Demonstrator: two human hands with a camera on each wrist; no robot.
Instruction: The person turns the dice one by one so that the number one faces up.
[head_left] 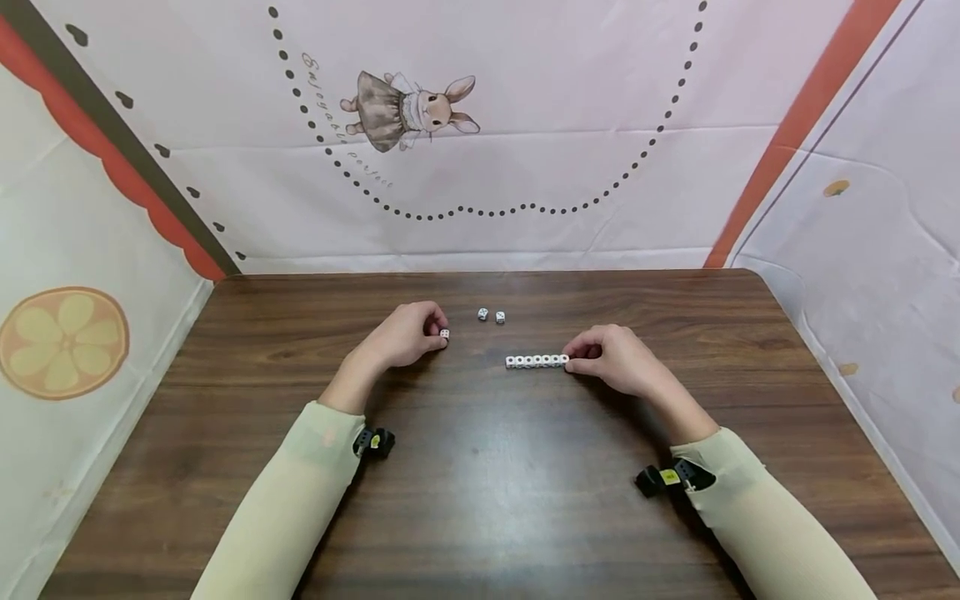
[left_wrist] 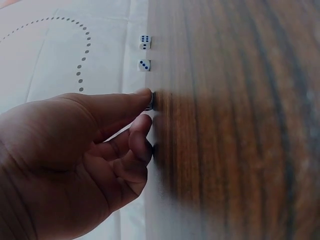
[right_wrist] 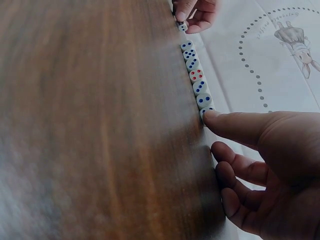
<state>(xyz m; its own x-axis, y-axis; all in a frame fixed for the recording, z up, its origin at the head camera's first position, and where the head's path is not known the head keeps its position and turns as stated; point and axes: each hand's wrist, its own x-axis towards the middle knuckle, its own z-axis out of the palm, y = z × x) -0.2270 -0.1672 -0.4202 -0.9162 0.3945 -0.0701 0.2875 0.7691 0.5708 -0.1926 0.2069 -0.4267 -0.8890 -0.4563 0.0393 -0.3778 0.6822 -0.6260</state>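
Several white dice form a straight row (head_left: 536, 362) on the table, side by side, each with a single large dot on top. In the right wrist view, the row's side faces show blue pips, and one die (right_wrist: 196, 75) shows red pips. My right hand (head_left: 618, 358) pinches the die at the row's right end (head_left: 565, 360) between thumb and index finger. Left of the row, my left hand (head_left: 408, 333) holds another die (head_left: 445, 334) at its fingertips; the left wrist view mostly hides that die behind the thumb.
Two loose dice, one (head_left: 483, 314) and another (head_left: 500, 317), lie behind the row, slightly apart. The brown wood-grain table (head_left: 480, 483) reaches a printed cloth wall (head_left: 525, 167) at the back, with cloth at both sides too. Each wrist carries a black strapped camera.
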